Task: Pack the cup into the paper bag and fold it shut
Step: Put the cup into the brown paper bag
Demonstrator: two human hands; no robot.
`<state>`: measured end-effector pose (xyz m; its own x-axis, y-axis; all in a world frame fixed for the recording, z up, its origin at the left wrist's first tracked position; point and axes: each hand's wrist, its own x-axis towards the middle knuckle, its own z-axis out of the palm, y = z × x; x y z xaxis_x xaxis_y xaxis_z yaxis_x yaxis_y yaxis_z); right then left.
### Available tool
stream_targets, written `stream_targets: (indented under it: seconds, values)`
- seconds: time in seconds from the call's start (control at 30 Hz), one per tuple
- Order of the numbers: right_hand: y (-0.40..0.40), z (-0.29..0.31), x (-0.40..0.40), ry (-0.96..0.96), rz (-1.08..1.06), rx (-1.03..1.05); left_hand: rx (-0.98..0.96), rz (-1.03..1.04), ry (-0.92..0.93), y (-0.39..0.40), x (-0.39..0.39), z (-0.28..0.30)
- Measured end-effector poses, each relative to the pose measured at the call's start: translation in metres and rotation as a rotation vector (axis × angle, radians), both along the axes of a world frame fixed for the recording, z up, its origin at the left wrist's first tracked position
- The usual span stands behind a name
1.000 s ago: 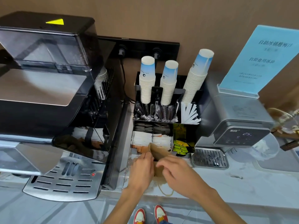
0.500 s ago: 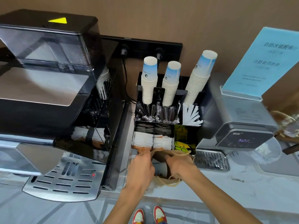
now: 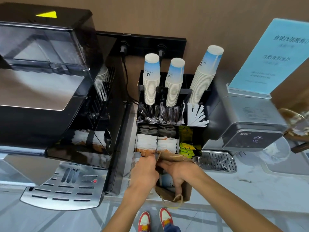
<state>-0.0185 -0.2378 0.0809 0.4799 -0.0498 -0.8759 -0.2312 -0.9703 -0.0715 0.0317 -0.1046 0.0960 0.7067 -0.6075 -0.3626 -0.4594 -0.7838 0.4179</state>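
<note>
Both hands pinch the brown paper bag's (image 3: 168,193) mouth — left hand (image 3: 144,173), right hand (image 3: 181,171) — cup (image 3: 167,180) inside; folding the top down likely comes next.

Two bare forearms are seen entering from the six o'clock edge, with no sleeves, watches, rings or bands shown anywhere along their visible length. The left hand (image 3: 145,173) and the right hand (image 3: 179,171) are uncovered, without gloves, and the fingernails cannot be made out clearly. At six o'clock, a pair of sneakers (image 3: 154,221) is worn, coloured red along the sides with pale cream toe panels and laces, and a small patch of blue fabric, seemingly a trouser hem (image 3: 171,228), is seen over the right shoe.
</note>
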Motion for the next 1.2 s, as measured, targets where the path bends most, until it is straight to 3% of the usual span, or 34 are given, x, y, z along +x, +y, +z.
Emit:
stream_targets:
  seconds: [0.23, 0.43, 0.53, 0.73, 1.2]
  values:
    - [-0.015, -0.017, -0.003, -0.049, -0.208, -0.035, -0.041, 0.041, 0.153, 0.005, 0.0, -0.018]
    - [-0.013, -0.044, 0.004, 0.051, -0.279, -0.036, -0.054, 0.048, 0.163, 0.003, -0.011, -0.025]
    - [-0.007, -0.058, 0.012, -0.039, -0.256, -0.098, -0.05, 0.061, 0.171, 0.002, -0.008, -0.026]
    - [-0.001, -0.069, 0.012, -0.186, -0.459, -0.056, -0.073, 0.095, 0.186, 0.001, -0.005, -0.026]
    - [0.018, -0.072, 0.005, -0.3, -0.263, 0.013, -0.138, 0.169, 0.258, -0.004, 0.004, -0.025]
